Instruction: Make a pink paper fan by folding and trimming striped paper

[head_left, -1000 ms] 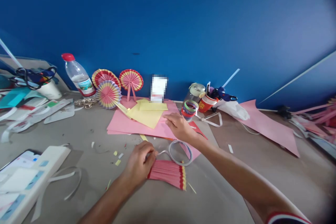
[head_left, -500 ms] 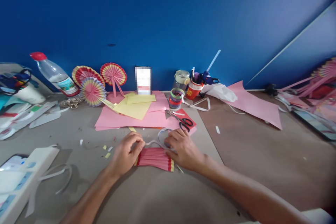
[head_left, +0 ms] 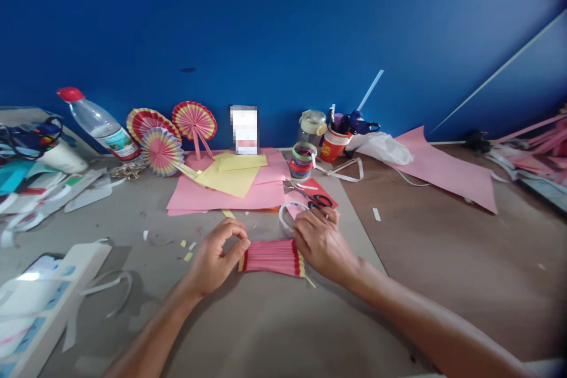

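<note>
A pleated strip of pink paper (head_left: pixel 270 257) with red and yellow bands at both ends lies flat before me. My left hand (head_left: pixel 221 257) is closed, thumb and forefinger pinched at the paper's upper left corner. A white roll of tape (head_left: pixel 283 221) stands tilted just beyond the paper's upper right. Curled fingers of my right hand (head_left: pixel 321 239) grip its right side, and this hand partly covers the paper's right end. Close behind those fingers lie black-handled scissors (head_left: pixel 325 200); whether the fingers touch them is unclear.
Pink sheets (head_left: pixel 221 202) and yellow paper (head_left: pixel 234 182) lie behind the hands. Paper fans (head_left: pixel 195 122), a bottle (head_left: pixel 104 130), a phone (head_left: pixel 244 130), a jar (head_left: pixel 301 162) and a red cup (head_left: pixel 333 146) line the blue partition. A power strip (head_left: pixel 66 289) sits left.
The right hand and the tape roll have shifted right and away from me. The tape strip that ran between the hands no longer shows. My left hand stays at the paper's corner.
</note>
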`<action>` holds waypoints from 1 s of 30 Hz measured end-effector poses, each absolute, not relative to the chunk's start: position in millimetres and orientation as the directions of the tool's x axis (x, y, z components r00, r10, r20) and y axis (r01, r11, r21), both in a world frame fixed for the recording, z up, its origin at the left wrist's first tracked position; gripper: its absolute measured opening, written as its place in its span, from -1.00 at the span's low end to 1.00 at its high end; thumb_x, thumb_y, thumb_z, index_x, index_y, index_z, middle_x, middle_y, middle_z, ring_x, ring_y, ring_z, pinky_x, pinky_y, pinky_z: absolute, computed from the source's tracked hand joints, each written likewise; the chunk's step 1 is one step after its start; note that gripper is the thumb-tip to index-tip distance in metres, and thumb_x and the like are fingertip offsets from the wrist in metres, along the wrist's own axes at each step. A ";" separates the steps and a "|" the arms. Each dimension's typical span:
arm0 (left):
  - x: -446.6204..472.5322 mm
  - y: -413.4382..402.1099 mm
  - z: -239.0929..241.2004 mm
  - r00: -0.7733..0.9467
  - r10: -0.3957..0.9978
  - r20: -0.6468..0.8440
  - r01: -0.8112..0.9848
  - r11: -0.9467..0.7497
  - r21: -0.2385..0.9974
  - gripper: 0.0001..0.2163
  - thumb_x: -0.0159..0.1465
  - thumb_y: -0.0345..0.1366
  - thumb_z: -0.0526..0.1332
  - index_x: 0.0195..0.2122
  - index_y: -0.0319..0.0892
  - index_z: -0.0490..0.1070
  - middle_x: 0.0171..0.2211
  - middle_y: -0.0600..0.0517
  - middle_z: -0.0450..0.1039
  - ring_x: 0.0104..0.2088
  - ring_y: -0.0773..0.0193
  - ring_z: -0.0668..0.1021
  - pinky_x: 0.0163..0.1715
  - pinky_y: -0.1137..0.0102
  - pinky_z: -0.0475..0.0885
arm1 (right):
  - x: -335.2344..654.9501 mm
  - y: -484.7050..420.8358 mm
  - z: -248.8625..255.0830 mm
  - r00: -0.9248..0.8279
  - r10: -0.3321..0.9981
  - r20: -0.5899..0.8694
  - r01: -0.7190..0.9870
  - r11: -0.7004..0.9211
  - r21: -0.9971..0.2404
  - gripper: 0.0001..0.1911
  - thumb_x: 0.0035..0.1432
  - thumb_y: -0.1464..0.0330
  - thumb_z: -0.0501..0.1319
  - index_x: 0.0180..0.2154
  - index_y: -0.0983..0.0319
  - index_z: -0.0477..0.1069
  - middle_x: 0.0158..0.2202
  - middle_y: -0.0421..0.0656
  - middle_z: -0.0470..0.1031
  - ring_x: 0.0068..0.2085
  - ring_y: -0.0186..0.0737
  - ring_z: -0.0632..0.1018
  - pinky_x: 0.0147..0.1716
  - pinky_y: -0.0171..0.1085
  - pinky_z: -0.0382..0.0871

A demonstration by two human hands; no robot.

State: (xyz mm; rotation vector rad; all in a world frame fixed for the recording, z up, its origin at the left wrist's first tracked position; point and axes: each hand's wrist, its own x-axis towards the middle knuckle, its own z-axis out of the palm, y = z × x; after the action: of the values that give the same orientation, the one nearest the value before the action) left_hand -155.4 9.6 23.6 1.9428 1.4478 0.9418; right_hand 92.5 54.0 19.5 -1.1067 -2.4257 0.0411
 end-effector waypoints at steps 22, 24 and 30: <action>-135.1 -9.8 38.6 0.358 0.920 0.157 0.533 -0.340 0.775 -0.80 0.31 -0.22 0.09 -0.43 -0.14 0.33 -0.32 -0.03 0.46 -0.27 0.28 0.48 -0.21 0.41 0.39 | 135.9 1.1 40.8 -0.523 0.719 0.458 0.656 0.683 -0.322 -0.87 0.18 0.50 0.05 -0.38 0.21 0.31 -0.48 -0.24 0.45 -0.44 -0.33 0.46 -0.21 -0.21 0.07; -133.6 -8.5 37.9 0.356 0.918 0.176 0.529 -0.353 0.772 -0.82 0.30 -0.24 0.11 -0.44 -0.14 0.33 -0.33 -0.02 0.47 -0.28 0.28 0.50 -0.23 0.42 0.40 | 134.5 1.4 39.8 -0.484 0.742 0.464 0.671 0.655 -0.348 -0.88 0.13 0.50 0.06 -0.39 0.21 0.32 -0.50 -0.24 0.43 -0.43 -0.33 0.45 -0.24 -0.22 0.04; -134.6 -6.5 37.3 0.354 0.899 0.258 0.504 -0.416 0.757 -0.88 0.29 -0.32 0.13 -0.41 -0.13 0.32 -0.35 0.05 0.44 -0.31 0.35 0.50 -0.25 0.48 0.38 | 127.8 7.3 37.4 -0.439 0.766 0.470 0.666 0.628 -0.402 -0.86 0.10 0.50 0.06 -0.38 0.21 0.35 -0.48 -0.22 0.47 -0.41 -0.30 0.44 -0.29 -0.20 -0.02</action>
State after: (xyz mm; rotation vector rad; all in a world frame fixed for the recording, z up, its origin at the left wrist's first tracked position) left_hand -134.6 -6.5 37.3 2.0529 1.2156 0.9065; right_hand 127.8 7.3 37.4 -1.1156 -2.2222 0.2060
